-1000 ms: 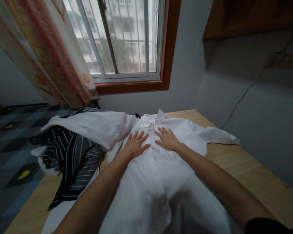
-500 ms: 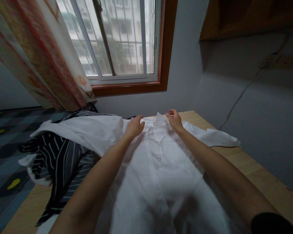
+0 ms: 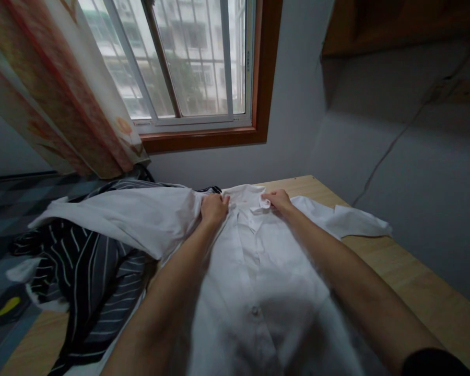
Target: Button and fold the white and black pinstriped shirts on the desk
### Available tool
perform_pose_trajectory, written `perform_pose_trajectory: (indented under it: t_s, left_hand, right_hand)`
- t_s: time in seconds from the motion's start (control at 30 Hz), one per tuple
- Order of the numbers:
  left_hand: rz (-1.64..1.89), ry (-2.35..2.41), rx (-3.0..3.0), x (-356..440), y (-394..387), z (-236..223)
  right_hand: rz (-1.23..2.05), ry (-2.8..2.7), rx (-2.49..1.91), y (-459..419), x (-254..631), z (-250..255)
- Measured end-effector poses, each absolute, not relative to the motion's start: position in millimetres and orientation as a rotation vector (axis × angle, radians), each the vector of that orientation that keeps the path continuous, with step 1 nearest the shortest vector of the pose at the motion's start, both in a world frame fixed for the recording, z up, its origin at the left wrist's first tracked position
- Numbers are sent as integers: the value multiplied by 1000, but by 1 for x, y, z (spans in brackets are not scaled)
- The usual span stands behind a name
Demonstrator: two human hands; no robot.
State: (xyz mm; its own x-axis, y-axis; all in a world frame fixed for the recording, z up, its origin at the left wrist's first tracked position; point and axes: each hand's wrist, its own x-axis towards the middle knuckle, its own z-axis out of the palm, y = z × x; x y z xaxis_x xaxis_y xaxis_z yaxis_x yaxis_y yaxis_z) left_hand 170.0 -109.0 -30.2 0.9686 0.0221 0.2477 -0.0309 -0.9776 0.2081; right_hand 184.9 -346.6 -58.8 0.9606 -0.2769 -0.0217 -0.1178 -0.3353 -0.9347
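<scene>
Two bare forearms [image 3: 321, 243] reach forward over a white shirt [image 3: 223, 277], which lies front up on a pale wooden counter [image 3: 399, 261]. The left hand [image 3: 214, 209] has its grip curled on the fabric just beside the left side of the collar [image 3: 243, 193], with the thumb toward the neck opening. How much cloth it holds cannot be told. The right hand [image 3: 278, 200] has its grip pinched on the right tip of the collar, which folds over at the fingertips.

The shirt's neck end is at the far edge of the counter, and its button strip runs down the middle toward the person. One button [image 3: 255, 311] shows on the strip; the lower part of the shirt is blurred. The left sleeve [image 3: 121, 214] spreads over a black and gray striped garment [image 3: 94, 282], while the right sleeve [image 3: 348, 219] lies out across the wood. Some white cloth [image 3: 23, 271] shows at the outer side of the striped garment, over a dark checked surface [image 3: 8, 214] with yellow marks.

Beyond the counter are a window [image 3: 196, 68] in a brown frame [image 3: 267, 78] and a flowered curtain [image 3: 62, 94]. A wooden shelf [image 3: 376, 31] and a cord [image 3: 387, 151] are on the right.
</scene>
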Motion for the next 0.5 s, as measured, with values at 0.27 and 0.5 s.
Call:
perform_pose_trajectory:
  t_s: [0.27, 0.5]
  left_hand:
    - [517, 5, 2920, 162, -96, -23]
    - [734, -164, 2931, 149, -90, -6]
  right_hand:
    - [-5, 233, -1680, -387, 175, -37]
    - [17, 282, -1758, -395, 177, -33]
